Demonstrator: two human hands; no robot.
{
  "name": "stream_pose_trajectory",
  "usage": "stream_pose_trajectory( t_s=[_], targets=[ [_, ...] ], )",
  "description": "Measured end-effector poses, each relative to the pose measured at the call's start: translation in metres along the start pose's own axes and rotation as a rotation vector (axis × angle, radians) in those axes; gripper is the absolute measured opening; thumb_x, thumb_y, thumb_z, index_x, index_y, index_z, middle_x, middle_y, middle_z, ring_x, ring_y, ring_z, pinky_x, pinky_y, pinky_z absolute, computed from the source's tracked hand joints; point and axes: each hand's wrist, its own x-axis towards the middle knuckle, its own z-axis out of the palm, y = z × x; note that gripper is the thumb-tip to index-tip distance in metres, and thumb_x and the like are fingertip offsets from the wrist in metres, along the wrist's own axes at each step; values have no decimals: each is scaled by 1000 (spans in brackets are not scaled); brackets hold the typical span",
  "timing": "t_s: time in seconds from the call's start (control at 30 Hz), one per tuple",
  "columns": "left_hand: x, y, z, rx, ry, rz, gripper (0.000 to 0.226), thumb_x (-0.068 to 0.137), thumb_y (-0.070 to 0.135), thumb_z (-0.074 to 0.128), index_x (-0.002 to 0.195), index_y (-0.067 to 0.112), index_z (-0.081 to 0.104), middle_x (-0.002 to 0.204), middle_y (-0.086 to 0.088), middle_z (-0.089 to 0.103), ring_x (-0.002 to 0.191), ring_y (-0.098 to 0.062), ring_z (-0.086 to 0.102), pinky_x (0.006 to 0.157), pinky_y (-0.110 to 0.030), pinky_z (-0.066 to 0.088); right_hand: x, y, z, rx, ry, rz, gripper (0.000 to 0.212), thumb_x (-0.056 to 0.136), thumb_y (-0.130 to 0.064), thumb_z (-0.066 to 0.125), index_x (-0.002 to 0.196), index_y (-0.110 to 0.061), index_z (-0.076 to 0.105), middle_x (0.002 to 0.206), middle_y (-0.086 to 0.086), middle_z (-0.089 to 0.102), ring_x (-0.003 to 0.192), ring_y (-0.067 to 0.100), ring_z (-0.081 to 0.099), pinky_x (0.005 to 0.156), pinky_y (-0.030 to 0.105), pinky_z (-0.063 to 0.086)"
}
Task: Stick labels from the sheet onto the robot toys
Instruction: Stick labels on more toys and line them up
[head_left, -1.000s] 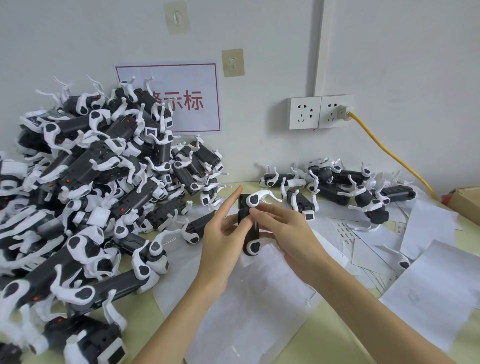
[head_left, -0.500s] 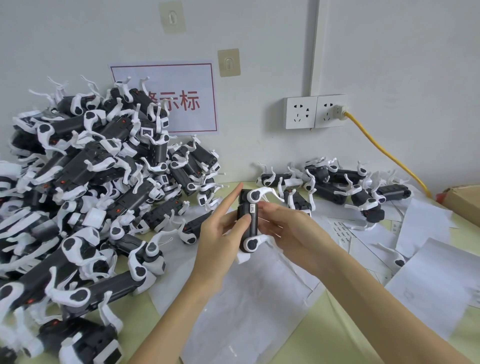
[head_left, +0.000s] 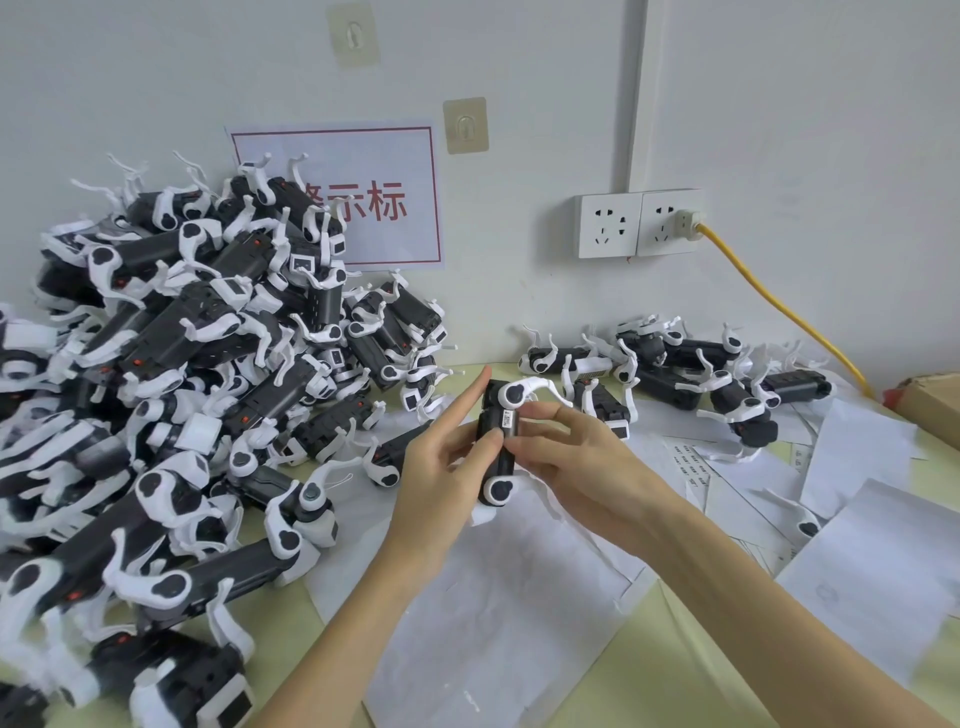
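A pale yellow-green table (head_left: 675, 670) stands against a white wall. On its left side lies a big heap of toys (head_left: 171, 374), black bodies with white legs, piled high against the wall. A smaller group of toys (head_left: 675, 364) lies at the back right, near the wall. White paper sheets (head_left: 493, 613) cover the middle of the table and overlap one another out to the right edge; some at the right carry rows of small print. A cardboard box (head_left: 930, 405) sits at the far right edge.

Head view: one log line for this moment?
left hand holds robot toy | right hand presses label on it | sheets beneath
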Motion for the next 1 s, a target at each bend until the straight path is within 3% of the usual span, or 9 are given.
stream_pose_trajectory(
  t_s=[0.1, 0.3, 0.4, 0.5, 0.63, 0.73, 0.83, 0.93, 1.0],
  targets=[
    [5, 0, -6, -14, 6, -10, 57, 105, 5, 56, 146, 44, 60, 110, -13, 79, 108, -19, 73, 98, -25, 56, 0, 0, 1, 24, 0, 6, 31, 94, 6, 69, 123, -4, 63, 108, 10, 75, 94, 19, 74, 84, 22, 57],
    [2, 3, -4, 64, -58, 54, 59, 95, 19, 56, 146, 48, 58, 105, -28, 67, 95, -20, 57, 94, -38, 49, 2, 8, 5, 79, 59, -45, 10, 93, -12, 76, 91, -14, 67, 90, 4, 72, 85, 15, 72, 81, 20, 56],
    [2, 2, -8, 125, -47, 91, 58, 101, 13, 57, 148, 47, 57, 105, -7, 73, 98, -13, 65, 92, -27, 55, 1, 13, 5, 63, 16, -72, 15, 93, 4, 72, 102, -7, 66, 88, 1, 74, 89, 15, 74, 85, 20, 56],
    [3, 0, -11, 132, -29, 35, 52, 102, 20, 62, 148, 43, 53, 99, -1, 76, 88, -21, 68, 77, -28, 58, 2, 9, 3, 3, -28, -25, 35, 91, 16, 66, 122, 1, 63, 113, 13, 76, 112, 28, 73, 92, 27, 59],
    [6, 2, -16, 81, 81, -48, 22, 91, 33, 68, 113, 33, 66, 96, -4, 80, 89, -31, 72, 73, -27, 55, 5, -10, -8, 203, 39, 67, 38, 91, 8, 61, 124, -2, 48, 120, 32, 71, 111, 39, 73, 89, 43, 62],
    [9, 4, -20, 79, 83, -86, 11, 91, 29, 74, 99, 35, 77, 90, -5, 79, 80, -22, 68, 66, -24, 50, 3, -18, -14, -122, 210, 62, 37, 98, -22, 68, 128, -16, 47, 117, 21, 67, 98, 33, 75, 80, 43, 64],
    [11, 5, -25, 44, 34, -172, 20, 82, 32, 75, 99, 31, 84, 96, -7, 81, 85, -29, 74, 81, -40, 53, -1, -19, -20, -528, 61, -29, 48, 95, -60, 64, 137, -37, 57, 128, -11, 67, 118, 9, 66, 95, 32, 53],
    [12, 5, -27, 35, 12, -202, 27, 85, 41, 70, 100, 25, 85, 99, -12, 80, 82, -32, 76, 77, -42, 55, -5, -16, -20, -607, -149, 7, 41, 100, -54, 61, 133, -31, 65, 125, -10, 73, 114, 14, 72, 98, 33, 54],
    [15, 4, -27, 48, 126, -226, 38, 91, 58, 61, 100, 30, 84, 98, -4, 80, 86, -28, 75, 76, -39, 52, -4, -13, -17, -511, -121, -8, 32, 103, -41, 63, 131, -25, 65, 122, 1, 74, 108, 24, 76, 100, 38, 57]
  ],
)
